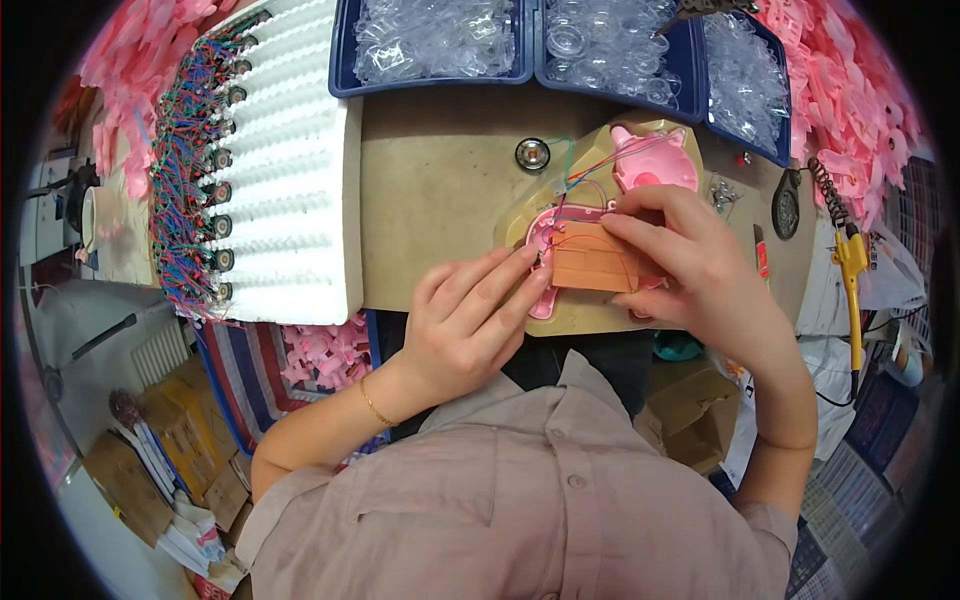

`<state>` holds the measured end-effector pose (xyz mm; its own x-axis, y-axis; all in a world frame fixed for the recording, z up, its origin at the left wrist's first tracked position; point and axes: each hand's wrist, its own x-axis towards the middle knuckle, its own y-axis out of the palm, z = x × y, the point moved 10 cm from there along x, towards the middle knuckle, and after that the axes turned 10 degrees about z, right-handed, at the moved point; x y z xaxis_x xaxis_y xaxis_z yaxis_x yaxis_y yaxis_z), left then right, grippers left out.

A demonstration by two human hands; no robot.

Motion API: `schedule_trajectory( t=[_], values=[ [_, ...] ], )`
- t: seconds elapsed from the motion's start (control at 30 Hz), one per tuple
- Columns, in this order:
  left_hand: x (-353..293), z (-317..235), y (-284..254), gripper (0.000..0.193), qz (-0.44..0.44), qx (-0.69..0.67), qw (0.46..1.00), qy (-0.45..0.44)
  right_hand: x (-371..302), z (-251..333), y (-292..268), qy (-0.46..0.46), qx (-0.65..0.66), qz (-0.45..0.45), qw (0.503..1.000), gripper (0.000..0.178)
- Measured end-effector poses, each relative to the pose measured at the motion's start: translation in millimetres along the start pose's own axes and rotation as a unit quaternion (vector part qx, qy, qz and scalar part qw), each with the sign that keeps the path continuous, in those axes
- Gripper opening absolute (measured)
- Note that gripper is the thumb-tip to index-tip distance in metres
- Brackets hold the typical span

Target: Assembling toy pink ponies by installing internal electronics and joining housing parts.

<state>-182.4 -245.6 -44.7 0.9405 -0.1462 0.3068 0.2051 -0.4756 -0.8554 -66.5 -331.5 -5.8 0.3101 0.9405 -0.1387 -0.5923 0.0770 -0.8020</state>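
My right hand [705,260] grips a flat orange-brown board [585,258] by its right side, thumb below and fingertips above. Thin wires run across the board and up from it. It sits over an open pink plastic shell [541,305], which it partly hides. At the board's left edge, the fingers of my left hand [455,325] are pressed together on the shell's rim and wires; what they pinch is too small to make out. Shell and board lie on a beige moulded holder [688,148]. Above, coloured wires lead towards a round speaker [532,155] and a pink animal-head-shaped shell [655,162].
White ridged foam tray [290,150] with wired speakers stands left. Blue bins [432,84] of clear plastic parts line the back. Pink parts [838,90] heap at the far right. A yellow-handled tool [851,262] with a coiled cord hangs at right. Small screws [724,193] lie beside the holder.
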Motion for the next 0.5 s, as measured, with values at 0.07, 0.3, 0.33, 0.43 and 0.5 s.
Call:
schedule_trajectory(
  t=[0.07, 0.3, 0.33, 0.43, 0.5],
  values=[
    [-1, -2, 0, 0.045, 0.002, 0.010, 1.000, 0.005, 6, 0, 3, 0.004, 0.002, 0.061, 0.998, 0.061],
    [9, 11, -5, 0.047, 0.010, -0.143, 0.990, 0.010, -10, -2, 0, -0.017, -0.032, -0.011, 0.999, 0.059],
    [15, 14, -10, 0.047, 0.029, -0.143, 0.989, 0.007, -15, -9, -5, 0.007, 0.015, -0.027, 0.999, 0.059],
    [57, -6, -33, 0.046, 0.025, -0.056, 0.998, 0.031, -35, -26, -27, 0.054, 0.032, -0.102, 0.993, 0.057],
    [76, -20, -23, 0.044, 0.057, -0.015, 0.997, 0.051, -37, -26, -27, 0.068, -0.048, -0.068, 0.994, 0.049]
  ],
)
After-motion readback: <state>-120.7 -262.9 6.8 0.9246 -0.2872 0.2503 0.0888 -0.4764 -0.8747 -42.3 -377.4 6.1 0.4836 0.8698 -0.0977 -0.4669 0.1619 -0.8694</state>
